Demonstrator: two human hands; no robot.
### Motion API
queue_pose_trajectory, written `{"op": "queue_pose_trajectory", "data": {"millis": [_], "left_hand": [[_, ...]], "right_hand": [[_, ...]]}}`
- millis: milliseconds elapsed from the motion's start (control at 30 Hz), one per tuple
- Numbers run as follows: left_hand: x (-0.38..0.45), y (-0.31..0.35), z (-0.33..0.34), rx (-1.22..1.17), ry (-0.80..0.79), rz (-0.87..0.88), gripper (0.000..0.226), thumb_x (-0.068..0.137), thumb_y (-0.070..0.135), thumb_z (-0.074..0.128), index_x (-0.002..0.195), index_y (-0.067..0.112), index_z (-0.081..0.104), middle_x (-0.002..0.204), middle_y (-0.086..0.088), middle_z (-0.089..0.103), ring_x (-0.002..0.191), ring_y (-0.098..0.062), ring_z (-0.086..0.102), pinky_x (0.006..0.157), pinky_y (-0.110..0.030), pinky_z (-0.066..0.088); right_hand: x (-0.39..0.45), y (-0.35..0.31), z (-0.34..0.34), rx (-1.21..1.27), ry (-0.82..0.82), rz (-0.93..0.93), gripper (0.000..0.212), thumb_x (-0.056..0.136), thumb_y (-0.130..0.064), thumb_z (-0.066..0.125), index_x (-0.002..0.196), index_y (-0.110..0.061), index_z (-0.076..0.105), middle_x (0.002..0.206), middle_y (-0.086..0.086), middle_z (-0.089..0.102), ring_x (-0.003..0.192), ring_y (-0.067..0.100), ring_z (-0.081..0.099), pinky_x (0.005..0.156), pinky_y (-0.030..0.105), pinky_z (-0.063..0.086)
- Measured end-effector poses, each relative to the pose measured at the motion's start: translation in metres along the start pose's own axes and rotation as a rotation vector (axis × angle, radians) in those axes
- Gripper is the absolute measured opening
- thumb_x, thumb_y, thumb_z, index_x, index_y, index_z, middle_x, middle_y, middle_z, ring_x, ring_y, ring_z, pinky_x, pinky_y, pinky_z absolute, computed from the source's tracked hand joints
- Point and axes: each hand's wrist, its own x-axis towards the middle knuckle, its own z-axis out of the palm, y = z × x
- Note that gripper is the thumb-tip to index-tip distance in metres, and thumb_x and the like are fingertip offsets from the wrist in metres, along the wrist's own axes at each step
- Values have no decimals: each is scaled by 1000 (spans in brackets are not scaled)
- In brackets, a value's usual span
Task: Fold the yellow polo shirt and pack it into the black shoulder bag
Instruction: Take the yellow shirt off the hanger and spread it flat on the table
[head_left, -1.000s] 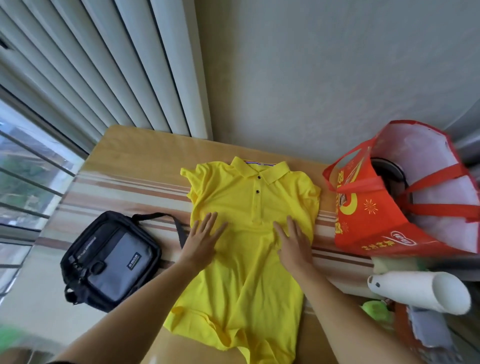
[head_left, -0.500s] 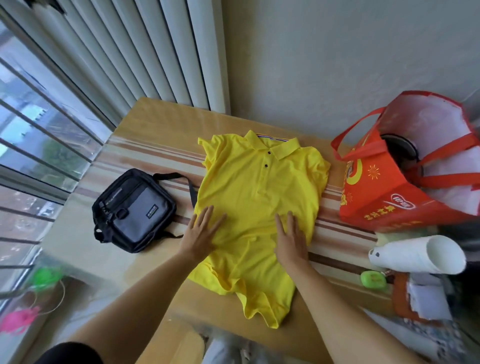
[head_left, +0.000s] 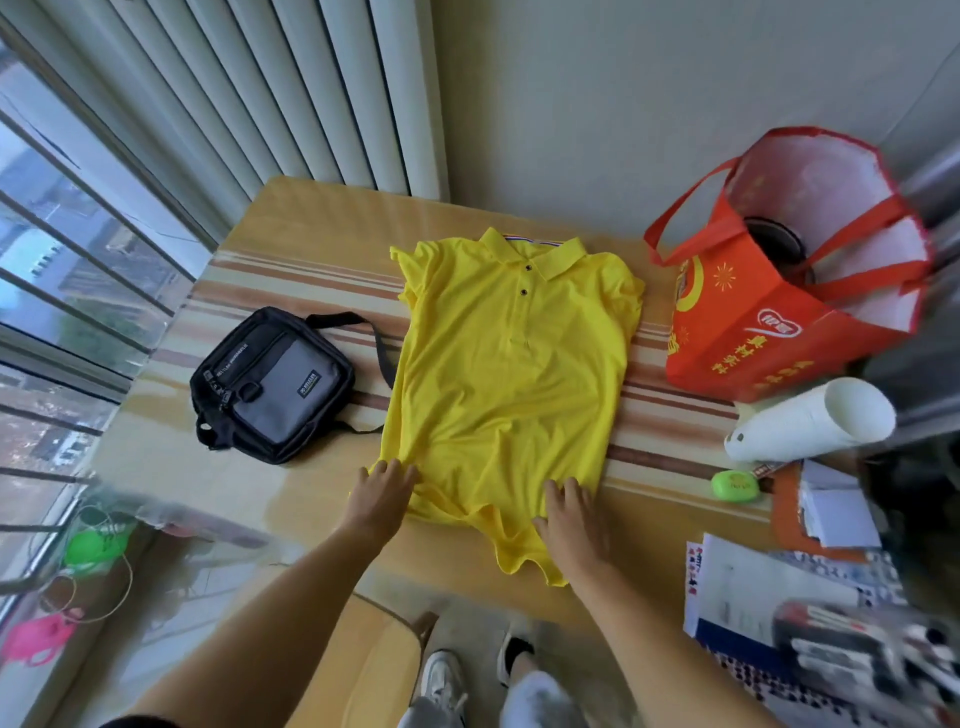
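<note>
While the yellow polo shirt (head_left: 511, 374) lies flat on its back on the table (head_left: 311, 223), collar away from the person, both hands now sit near its bottom hem. A second ago they were pressing on the middle of the shirt. They have slid down toward the person, and the cloth above them looks smooth.

The left hand (head_left: 382, 496) is open and flat, fingers spread a little, resting on the left bottom corner of the shirt. The right hand (head_left: 574, 519) is open and flat too, pressing on the hem near the right side. Neither hand is gripping anything. The hem is still a bit bunched and wavy between the hands, and one piece of it sticks out toward the person.

The black shoulder bag (head_left: 272, 384) sits just beside the shirt on the left, with its strap (head_left: 379, 348) touching the shirt's edge. It looks zipped shut. A red shopping bag (head_left: 769, 322) stands on the right, near the sleeve, with a white paper roll (head_left: 810, 421) lying in front of it.

So the smoothing looks almost done. No fold has been made yet, and the sleeves are still out. Folding probably comes next, and the bag will need to be opened.
</note>
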Motion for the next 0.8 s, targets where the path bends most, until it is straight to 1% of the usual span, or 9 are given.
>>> {"op": "queue_pose_trajectory", "data": {"millis": [133,233,300,367,467,567,667,733,800], "left_hand": [[-17,-16,-2,61,131,31,23,65,6,78,86,16,72,94,-12,61,83,-31,61,60,-39,49],[-26,-22,0,63,178,67,26,62,4,80,86,12,72,86,-11,62,75,-31,61,57,-39,49],[-28,-24,4,38,187,81,36,61,3,81,94,11,70,76,-9,62,66,-30,62,57,-39,49],[-32,-27,5,36,198,104,41,60,3,82,99,12,71,71,-9,62,60,-29,63,59,-40,50],[-36,-32,5,56,238,156,24,59,3,83,76,14,70,68,-8,60,58,-28,61,62,-39,50],[-41,-38,6,66,255,169,20,61,1,77,73,14,67,76,-9,59,67,-30,61,68,-41,49],[-48,-44,7,49,273,183,22,64,1,78,78,14,67,68,-7,59,57,-28,61,70,-41,50],[-50,-47,8,44,259,209,27,62,2,82,82,14,69,65,-7,59,51,-27,60,64,-38,50],[-50,-50,8,46,250,219,32,60,4,85,87,14,71,68,-9,59,50,-27,59,58,-38,48]], "right_hand": [[-9,0,-9,143,-16,246,62,75,-34,82,121,-1,57,109,20,58,97,39,60,76,45,52],[-17,-11,-15,383,-132,579,76,84,-32,76,136,7,36,126,27,53,115,42,55,91,43,45],[-23,-14,-14,432,-213,669,82,78,-29,83,135,5,33,127,25,56,116,40,59,88,41,49],[-31,-17,-12,448,-238,721,74,76,-26,85,129,1,41,125,23,60,114,38,62,86,40,51],[-33,-15,-5,514,-253,714,43,76,-24,78,112,-6,63,113,18,67,106,36,65,82,38,52],[-36,-12,-8,820,-186,698,31,67,-26,67,91,-6,67,82,13,67,80,31,66,68,39,51],[-45,-8,-24,1116,-149,723,10,83,-9,68,93,-8,66,89,12,67,74,24,61,61,30,44],[-48,1,-26,1247,-173,755,25,84,-10,72,108,-9,64,101,10,68,82,20,63,65,29,48],[-49,9,-26,1370,-218,814,51,76,-26,83,120,-15,59,111,4,69,97,22,66,80,35,54]]}}
